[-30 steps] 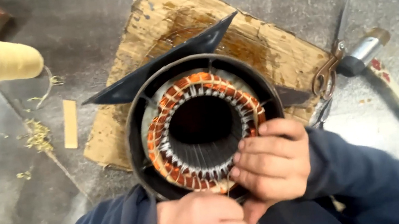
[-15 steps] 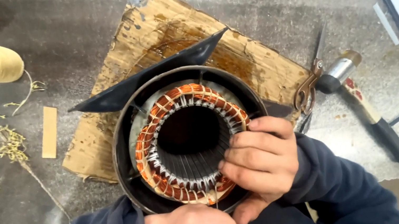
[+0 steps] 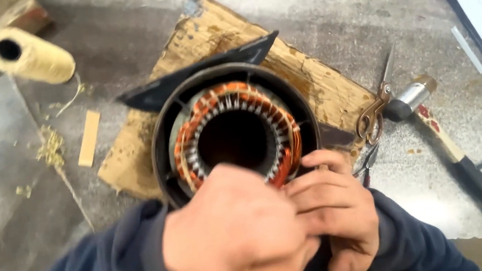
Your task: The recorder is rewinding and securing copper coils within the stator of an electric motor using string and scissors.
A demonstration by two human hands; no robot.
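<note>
A round black metal motor shell with shiny orange copper wire coils inside (image 3: 234,131) is sitting on a torn brown cardboard sheet (image 3: 309,79) on the grey surface (image 3: 324,6), right in front of the person. The left hand (image 3: 237,236) is curling over the near edge of the motor shell, with its fingers bent tight, but what is in its grip is hidden. The right hand (image 3: 337,207) is pressing against the left one, fingers clenched too, and I cannot tell what it is pinching. Both hands are touching the near rim by the coils. Just to the right, old brown scissors (image 3: 376,111) are lying beside a hammer with a black handle (image 3: 449,147). Far off to the left, a fat roll of pale yellow string (image 3: 32,56) is lying on its side. A small flat wooden stick (image 3: 89,138) is resting near the cardboard.
</note>
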